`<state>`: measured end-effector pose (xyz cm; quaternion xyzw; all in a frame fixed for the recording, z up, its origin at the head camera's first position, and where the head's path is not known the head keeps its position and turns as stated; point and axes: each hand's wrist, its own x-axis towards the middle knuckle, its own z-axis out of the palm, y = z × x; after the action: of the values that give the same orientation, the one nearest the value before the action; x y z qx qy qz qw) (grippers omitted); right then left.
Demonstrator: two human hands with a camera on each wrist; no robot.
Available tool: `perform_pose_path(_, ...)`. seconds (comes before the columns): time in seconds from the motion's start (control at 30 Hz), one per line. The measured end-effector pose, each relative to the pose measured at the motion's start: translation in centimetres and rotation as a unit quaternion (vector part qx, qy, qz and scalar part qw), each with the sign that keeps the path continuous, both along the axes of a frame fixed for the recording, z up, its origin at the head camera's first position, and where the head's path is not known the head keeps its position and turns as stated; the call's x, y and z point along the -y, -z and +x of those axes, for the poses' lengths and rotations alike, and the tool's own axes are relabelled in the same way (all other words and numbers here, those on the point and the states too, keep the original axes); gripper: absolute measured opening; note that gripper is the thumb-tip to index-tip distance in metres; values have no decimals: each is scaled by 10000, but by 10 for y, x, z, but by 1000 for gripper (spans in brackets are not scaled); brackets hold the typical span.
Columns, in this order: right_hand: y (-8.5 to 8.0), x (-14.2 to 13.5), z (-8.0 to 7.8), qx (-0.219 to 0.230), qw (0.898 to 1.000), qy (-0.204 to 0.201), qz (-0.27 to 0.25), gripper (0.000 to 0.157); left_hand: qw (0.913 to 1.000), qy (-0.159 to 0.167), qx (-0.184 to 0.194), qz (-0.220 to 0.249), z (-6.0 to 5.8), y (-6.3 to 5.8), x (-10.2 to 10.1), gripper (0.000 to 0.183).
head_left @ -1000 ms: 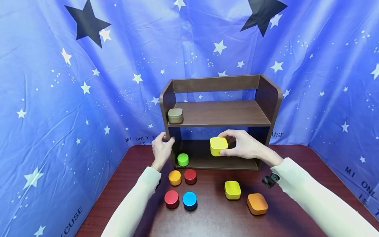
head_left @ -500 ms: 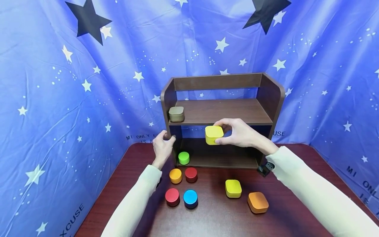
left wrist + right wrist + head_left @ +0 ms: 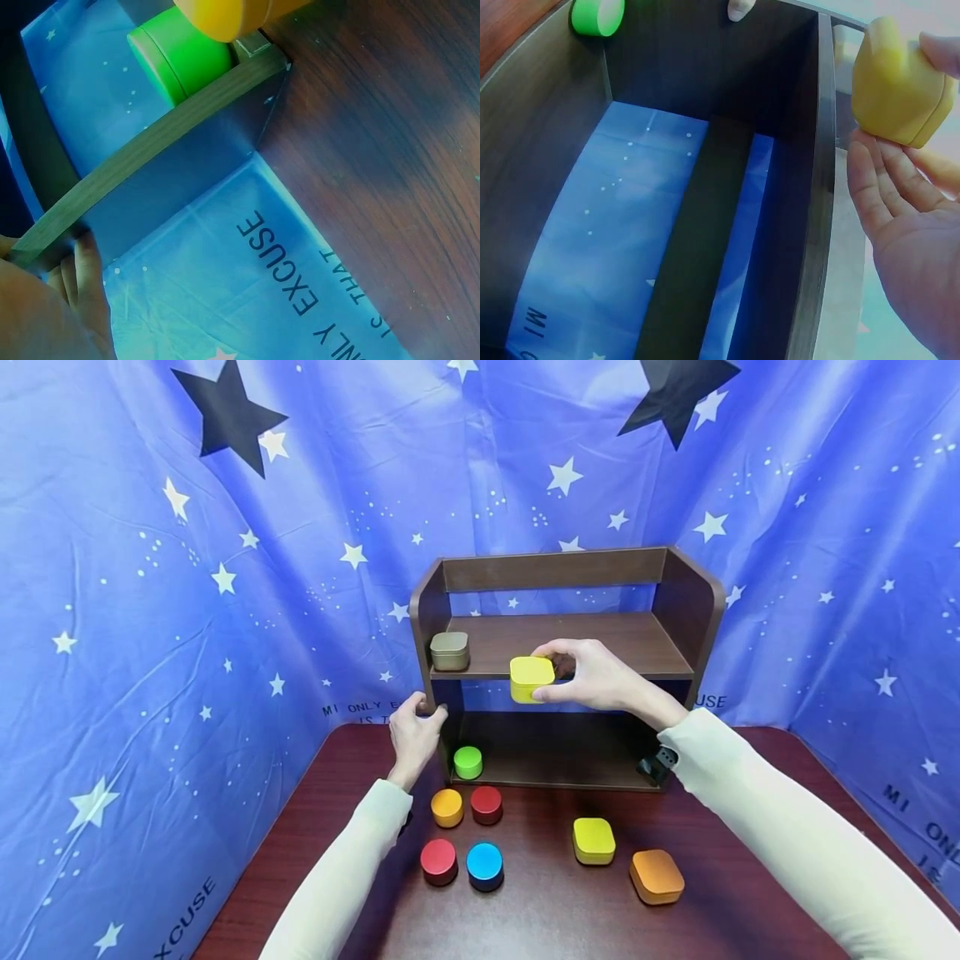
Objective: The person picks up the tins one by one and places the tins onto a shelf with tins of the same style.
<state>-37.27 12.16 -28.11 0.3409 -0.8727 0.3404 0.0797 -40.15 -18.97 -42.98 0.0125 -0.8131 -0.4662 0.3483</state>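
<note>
My right hand [image 3: 596, 677] pinches a yellow rounded-square tin [image 3: 531, 680] between thumb and fingers, at the height of the upper board's front edge. In the right wrist view the yellow tin [image 3: 900, 82] shows beside that board, above the fingers. My left hand [image 3: 414, 739] grips the left side panel of the dark brown two-tier shelf [image 3: 555, 768], thumb inside and fingers outside. The left wrist view shows the fingers [image 3: 86, 285] against the panel's outer face. A khaki square tin [image 3: 450, 652] stands at the upper board's left end. Below it, a green round tin [image 3: 468, 763] sits at the lower left.
In front of the shelf stand round tins: orange-yellow [image 3: 447, 808], dark red [image 3: 486, 806], red [image 3: 438, 862] and blue [image 3: 484, 866]. To the right are a yellow square tin [image 3: 593, 842] and an orange square tin [image 3: 656, 877]. Star-printed blue cloth [image 3: 315, 527] surrounds the table [image 3: 547, 910].
My right hand has carried the yellow tin up and slightly left, from before the lower compartment to the upper board's edge. The left hand keeps its grip on the side panel.
</note>
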Motion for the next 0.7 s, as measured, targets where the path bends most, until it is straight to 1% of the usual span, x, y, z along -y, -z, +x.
perform_pose_path(0.3,-8,11,-14,-3,9997,141,190,54,10000,-76,-18,-18,-1,1,1,20)
perform_pose_path(0.47,-13,18,-24,-53,9997,159,191,52,9999,-37,-91,-24,-2,2,1,23)
perform_pose_path(0.7,-16,27,-39,44,9994,236,248,50,10000,-32,-62,-39,-4,2,2,23)
